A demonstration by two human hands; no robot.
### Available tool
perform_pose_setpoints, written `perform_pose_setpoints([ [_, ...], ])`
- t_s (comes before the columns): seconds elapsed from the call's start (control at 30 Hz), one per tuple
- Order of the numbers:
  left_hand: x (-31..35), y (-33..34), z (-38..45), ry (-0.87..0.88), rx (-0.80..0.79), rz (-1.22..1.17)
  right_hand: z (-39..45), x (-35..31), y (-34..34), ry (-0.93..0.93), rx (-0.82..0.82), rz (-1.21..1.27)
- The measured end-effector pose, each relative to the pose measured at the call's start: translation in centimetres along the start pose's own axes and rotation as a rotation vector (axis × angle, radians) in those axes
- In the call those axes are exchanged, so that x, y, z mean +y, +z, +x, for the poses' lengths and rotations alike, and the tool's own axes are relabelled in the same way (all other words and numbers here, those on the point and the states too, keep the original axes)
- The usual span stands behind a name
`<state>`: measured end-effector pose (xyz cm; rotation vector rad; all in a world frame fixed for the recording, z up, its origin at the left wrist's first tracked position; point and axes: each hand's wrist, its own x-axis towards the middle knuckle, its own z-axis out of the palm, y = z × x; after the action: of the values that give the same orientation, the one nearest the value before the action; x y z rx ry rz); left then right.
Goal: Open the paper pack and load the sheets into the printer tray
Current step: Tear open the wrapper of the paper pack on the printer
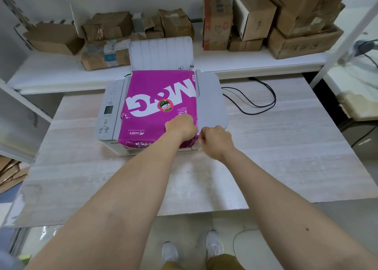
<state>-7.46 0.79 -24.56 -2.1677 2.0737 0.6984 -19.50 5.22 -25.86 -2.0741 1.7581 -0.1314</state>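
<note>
A magenta paper pack (151, 97) with large white letters lies flat on top of the white printer (210, 97). Its wrapper is a little torn at the near left corner. The printer's rear tray (161, 52) stands upright behind the pack with nothing in it. My left hand (181, 128) presses down on the pack's near right part, fingers curled. My right hand (216, 141) is at the pack's near right corner, fingers pinched together at the wrapper's edge; what it holds is too small to tell.
The printer sits on a pale wood-grain table (266, 157). A black cable (255, 97) loops on the table to the right of it. Several cardboard boxes (245, 18) fill the white shelf behind. My shoes (213, 245) show below the table's front edge.
</note>
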Motion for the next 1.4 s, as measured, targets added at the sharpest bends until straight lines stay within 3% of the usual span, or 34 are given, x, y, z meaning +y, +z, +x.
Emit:
perform_pose_setpoints([
  [0.2, -0.1, -0.2, -0.5, -0.01, -0.011, -0.085, -1.6, -0.5, 1.2, -0.065, -0.186, 0.082],
  [0.33, -0.2, -0.4, -0.4, 0.016, -0.019, -0.097, -1.9, -0.3, 0.5, -0.099, -0.181, 0.212],
  [0.43, -0.3, -0.4, -0.4, 0.003, -0.013, -0.076, -1.9, -0.9, -0.5, -0.13, -0.284, 0.284],
  [0.7, -0.7, -0.4, -0.2, 0.034, -0.024, -0.129, -2.3, -2.8, 0.3, -0.111, -0.543, 0.684],
  [0.93, -2.2, -1.0, -0.4, 0.171, -0.078, -0.235, -2.9, -3.2, 0.7, -0.019, -0.586, 0.714],
  [1.03, -3.5, -1.5, -0.9, 0.209, -0.006, -0.269, -3.1, -3.5, 0.8, 0.041, -0.595, 0.725],
  [1.13, -4.3, -2.0, -2.4, 0.194, 0.037, -0.237, -3.0, -4.2, 0.4, 0.083, -0.596, 0.766],
  [1.23, -5.2, -1.8, -3.8, 0.139, -0.054, -0.12, -3.2, -5.0, 0.1, 0.094, -0.583, 0.739],
  [1.4, -5.0, 0.7, -5.8, -0.017, -0.057, -0.203, -4.2, -4.7, -0.3, 0.103, -0.597, 0.653],
])
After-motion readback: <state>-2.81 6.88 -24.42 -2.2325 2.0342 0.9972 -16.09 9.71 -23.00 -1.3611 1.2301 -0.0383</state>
